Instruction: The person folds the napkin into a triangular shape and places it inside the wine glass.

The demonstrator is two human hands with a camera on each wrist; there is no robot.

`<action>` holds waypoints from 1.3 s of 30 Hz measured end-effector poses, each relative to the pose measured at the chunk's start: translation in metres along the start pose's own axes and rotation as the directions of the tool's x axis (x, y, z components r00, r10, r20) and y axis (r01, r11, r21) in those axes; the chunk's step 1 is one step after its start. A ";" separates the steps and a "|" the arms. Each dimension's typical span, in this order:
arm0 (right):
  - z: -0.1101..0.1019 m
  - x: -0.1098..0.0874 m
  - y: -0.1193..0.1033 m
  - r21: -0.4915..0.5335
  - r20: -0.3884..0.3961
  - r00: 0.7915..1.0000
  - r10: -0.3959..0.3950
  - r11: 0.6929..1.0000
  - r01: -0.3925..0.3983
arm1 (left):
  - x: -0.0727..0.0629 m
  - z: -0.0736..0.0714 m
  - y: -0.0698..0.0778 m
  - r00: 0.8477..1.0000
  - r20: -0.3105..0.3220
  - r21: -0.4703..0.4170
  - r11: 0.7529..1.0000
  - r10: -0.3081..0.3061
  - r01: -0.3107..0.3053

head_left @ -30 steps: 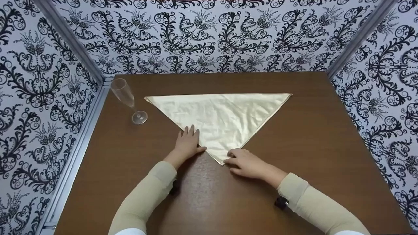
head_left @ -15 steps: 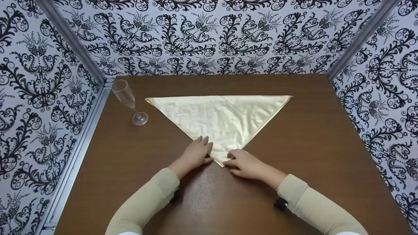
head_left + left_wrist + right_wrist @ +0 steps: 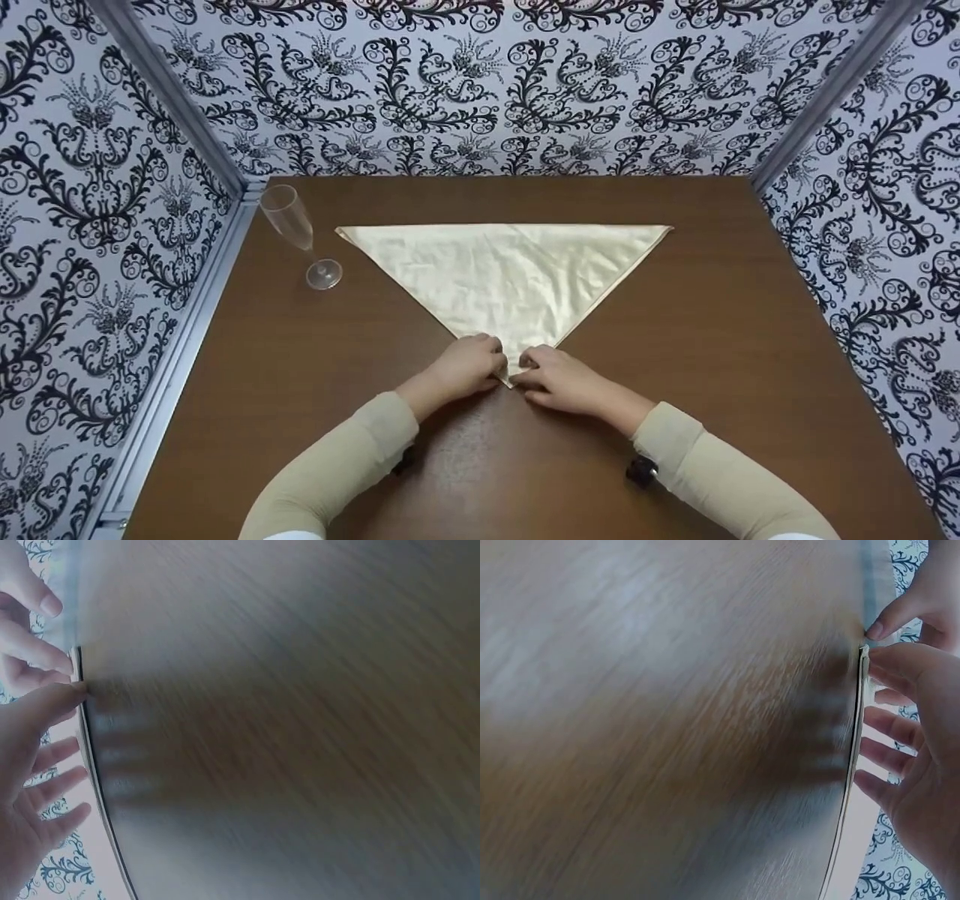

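Observation:
A shiny cream cloth napkin (image 3: 502,277), folded into a triangle, lies flat with its long side at the back and its point towards me. My left hand (image 3: 471,365) is at the left of that near point, fingers bent over the cloth and thumb at its edge. On the other side of the point, my right hand (image 3: 561,379) pinches the cloth between thumb and fingers. The fingertips of both hands almost meet. In the left wrist view, the left thumb (image 3: 56,705) lies on the napkin's layered edge. The right wrist view shows the right fingers (image 3: 889,757) along the other edge.
A clear champagne flute (image 3: 291,219) stands left of the napkin on the brown wooden table (image 3: 712,360). Walls with a black-and-white scroll pattern (image 3: 465,90) and metal posts enclose the table at the back and sides.
My left hand has slid along the napkin's left edge towards the near point, and its fingers have bent. My right hand has stayed at the point. The napkin keeps its triangle shape.

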State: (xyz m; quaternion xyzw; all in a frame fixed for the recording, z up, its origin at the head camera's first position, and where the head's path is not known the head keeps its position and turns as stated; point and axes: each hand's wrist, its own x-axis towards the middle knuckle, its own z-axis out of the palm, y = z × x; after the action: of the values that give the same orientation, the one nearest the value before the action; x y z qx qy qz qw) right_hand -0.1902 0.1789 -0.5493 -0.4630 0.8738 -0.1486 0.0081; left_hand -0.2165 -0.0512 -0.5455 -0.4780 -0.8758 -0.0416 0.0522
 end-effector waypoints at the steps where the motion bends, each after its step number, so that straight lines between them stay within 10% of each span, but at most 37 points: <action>1: 0.001 0.000 0.000 0.003 -0.001 1.000 -0.001 1.000 0.001 | 0.000 0.000 0.001 1.000 -0.009 0.017 1.000 0.017 -0.017; 14: 0.006 0.001 -0.001 0.011 -0.025 1.000 0.002 1.000 -0.001 | 0.005 -0.002 0.007 0.992 -0.021 0.143 0.983 0.121 -0.116; 27: 0.011 0.016 -0.006 -0.074 -0.099 0.984 0.148 0.985 -0.155 | 0.001 0.001 0.005 0.999 -0.036 -0.097 0.995 -0.023 0.020; 39: 0.008 0.025 -0.008 0.157 -0.151 0.936 0.318 0.942 -0.295 | 0.003 0.004 0.009 0.972 -0.059 -0.288 0.936 -0.227 0.202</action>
State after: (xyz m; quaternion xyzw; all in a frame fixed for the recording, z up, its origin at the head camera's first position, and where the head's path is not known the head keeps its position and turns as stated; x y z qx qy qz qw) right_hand -0.1965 0.1525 -0.5520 -0.3044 0.9209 -0.2429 -0.0149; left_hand -0.2107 -0.0436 -0.5491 -0.3798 -0.9047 -0.1923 0.0190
